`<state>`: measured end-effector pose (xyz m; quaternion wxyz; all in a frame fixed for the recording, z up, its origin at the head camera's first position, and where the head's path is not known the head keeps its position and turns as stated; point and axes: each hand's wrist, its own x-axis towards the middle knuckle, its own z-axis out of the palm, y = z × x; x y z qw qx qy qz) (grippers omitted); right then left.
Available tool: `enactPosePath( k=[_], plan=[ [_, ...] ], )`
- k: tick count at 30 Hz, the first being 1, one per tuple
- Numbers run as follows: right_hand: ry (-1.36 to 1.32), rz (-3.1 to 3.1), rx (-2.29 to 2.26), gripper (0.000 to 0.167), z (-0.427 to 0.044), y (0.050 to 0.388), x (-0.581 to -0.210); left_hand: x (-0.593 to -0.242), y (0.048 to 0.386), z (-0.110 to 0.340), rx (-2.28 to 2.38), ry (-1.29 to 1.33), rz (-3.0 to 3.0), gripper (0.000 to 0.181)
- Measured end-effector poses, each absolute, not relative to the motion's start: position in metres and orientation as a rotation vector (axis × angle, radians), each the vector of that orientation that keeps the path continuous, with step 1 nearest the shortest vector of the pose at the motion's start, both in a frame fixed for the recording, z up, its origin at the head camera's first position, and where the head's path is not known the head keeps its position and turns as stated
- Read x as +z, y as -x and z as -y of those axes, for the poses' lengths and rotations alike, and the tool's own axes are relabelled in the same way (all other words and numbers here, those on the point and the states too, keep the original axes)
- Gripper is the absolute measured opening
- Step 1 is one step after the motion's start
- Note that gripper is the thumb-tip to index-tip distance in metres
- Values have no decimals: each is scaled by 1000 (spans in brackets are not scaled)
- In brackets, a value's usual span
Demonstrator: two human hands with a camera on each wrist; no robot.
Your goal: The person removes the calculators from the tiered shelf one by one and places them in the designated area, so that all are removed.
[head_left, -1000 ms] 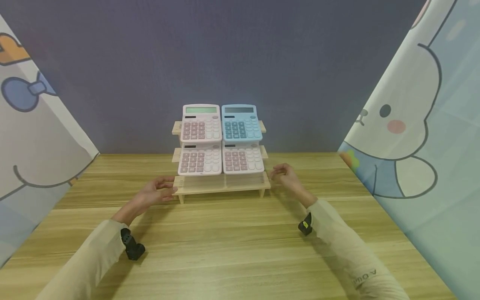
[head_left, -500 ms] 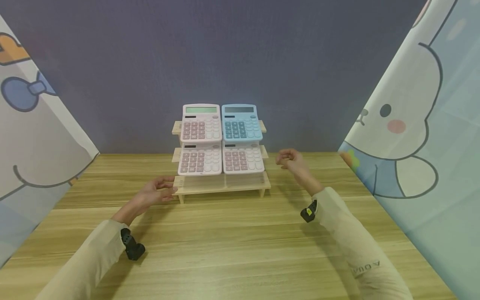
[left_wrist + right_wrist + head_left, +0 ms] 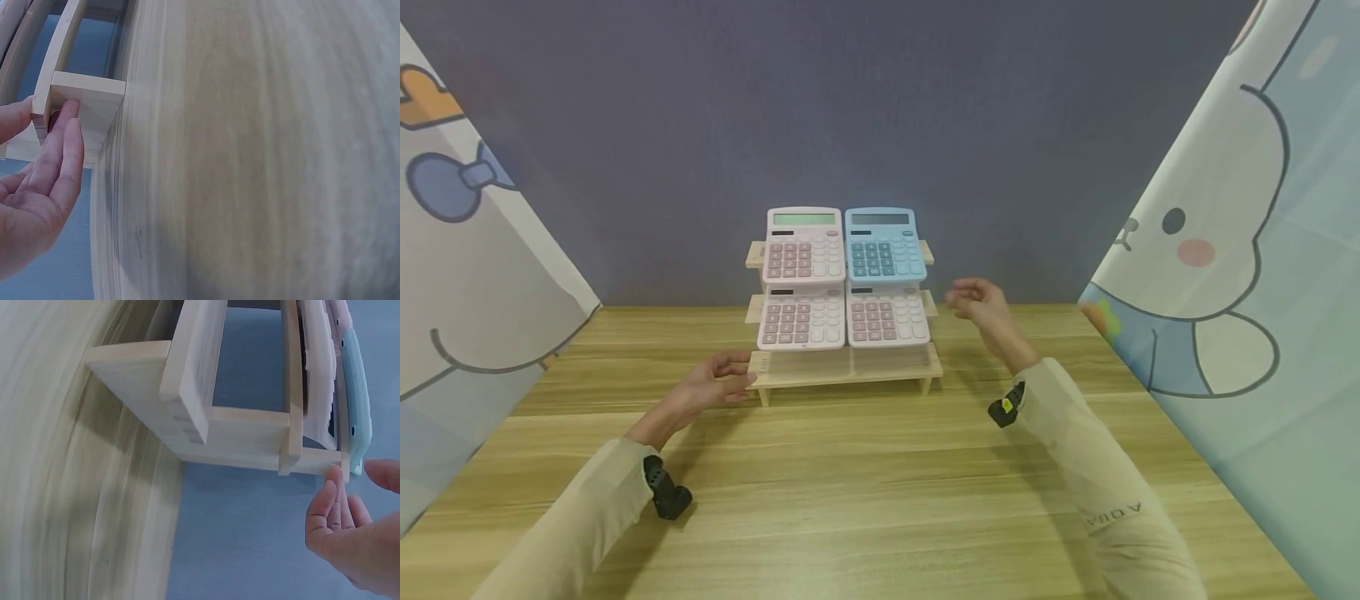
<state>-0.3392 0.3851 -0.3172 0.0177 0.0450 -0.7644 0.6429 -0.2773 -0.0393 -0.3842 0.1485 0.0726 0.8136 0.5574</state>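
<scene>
On a wood-grain table (image 3: 850, 492) before a dark backdrop (image 3: 880, 108), left fingers (image 3: 72, 150) pinch the rack (image 3: 812, 382); right fingers (image 3: 320, 512) hang loose.

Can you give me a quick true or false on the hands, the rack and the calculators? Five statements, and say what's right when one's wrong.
1. The blue calculator is in the upper row of the rack. True.
2. The lower row has three calculators. False: it has two, a left one and a right one.
3. The left hand pinches one end of the lowest shelf. True.
4. The right hand is lifting the blue calculator. False: the right hand is beside the rack and holds no calculator.
5. The rack stands on a wooden table. True.
</scene>
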Motion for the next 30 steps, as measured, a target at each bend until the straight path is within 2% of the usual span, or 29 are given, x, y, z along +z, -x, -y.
enactPosePath(
  k=[11,30],
  plan=[
    [-150,2278,2093,46,-366,347,-318,-385,278,38,1596,-213,-2345,68],
    [-33,2126,2184,41,-341,362,-311,-381,275,37,1614,-214,-2332,67]
  ],
)
